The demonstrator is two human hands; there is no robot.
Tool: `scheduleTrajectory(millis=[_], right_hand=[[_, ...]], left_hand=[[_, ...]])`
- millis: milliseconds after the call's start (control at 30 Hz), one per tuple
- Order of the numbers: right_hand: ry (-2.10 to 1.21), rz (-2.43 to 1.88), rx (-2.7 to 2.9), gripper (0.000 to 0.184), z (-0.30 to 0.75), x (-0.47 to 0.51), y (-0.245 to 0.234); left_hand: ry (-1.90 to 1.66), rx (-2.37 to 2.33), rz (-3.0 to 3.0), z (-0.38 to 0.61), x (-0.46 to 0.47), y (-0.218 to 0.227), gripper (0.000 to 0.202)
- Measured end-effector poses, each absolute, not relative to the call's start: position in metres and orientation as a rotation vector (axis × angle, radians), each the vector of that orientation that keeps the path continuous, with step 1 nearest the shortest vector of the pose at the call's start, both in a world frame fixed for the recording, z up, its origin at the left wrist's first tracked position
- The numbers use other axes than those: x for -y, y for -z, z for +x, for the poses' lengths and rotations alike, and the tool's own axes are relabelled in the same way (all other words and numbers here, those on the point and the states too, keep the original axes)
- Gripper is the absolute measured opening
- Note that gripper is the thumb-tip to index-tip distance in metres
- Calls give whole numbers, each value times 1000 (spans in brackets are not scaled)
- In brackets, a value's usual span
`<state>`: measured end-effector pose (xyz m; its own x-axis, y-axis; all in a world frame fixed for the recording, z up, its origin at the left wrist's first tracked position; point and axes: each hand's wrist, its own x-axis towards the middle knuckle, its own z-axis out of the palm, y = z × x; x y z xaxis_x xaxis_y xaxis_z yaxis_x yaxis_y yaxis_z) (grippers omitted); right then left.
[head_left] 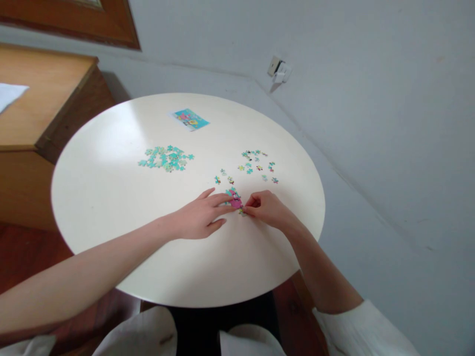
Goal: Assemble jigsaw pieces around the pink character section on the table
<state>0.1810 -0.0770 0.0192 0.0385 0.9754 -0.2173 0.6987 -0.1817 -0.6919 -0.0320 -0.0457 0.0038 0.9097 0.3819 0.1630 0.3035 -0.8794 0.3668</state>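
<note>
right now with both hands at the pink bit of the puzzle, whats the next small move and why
Probably press the small piece pinched in the right hand into the edge of the pink cluster. The left hand lies flat with its fingertips on the cluster, steadying it, and the piece already sits at the cluster's lower right edge. Whether the tabs line up is too small to tell.

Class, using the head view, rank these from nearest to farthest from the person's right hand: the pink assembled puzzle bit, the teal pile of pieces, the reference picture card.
From the right hand:
1. Pink assembled puzzle bit, just left, at the fingertips.
2. Teal pile of pieces, far left.
3. Reference picture card, at the table's far edge.
</note>
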Motion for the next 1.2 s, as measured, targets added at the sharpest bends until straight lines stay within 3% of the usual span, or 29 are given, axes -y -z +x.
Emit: scheduleTrajectory(millis=[267,433,1200], right_hand=[[-1267,-1672,1385,27,195,78,-10],[-1135,-1562,1164,37,197,87,-6],[-1122,-1315,1081,29,195,88,4]], left_hand=[[-337,-514,2732,-32,45,-3,46],[-349,-499,2769,-32,46,-2,42],[-305,-484,2979,-33,49,-1,50]])
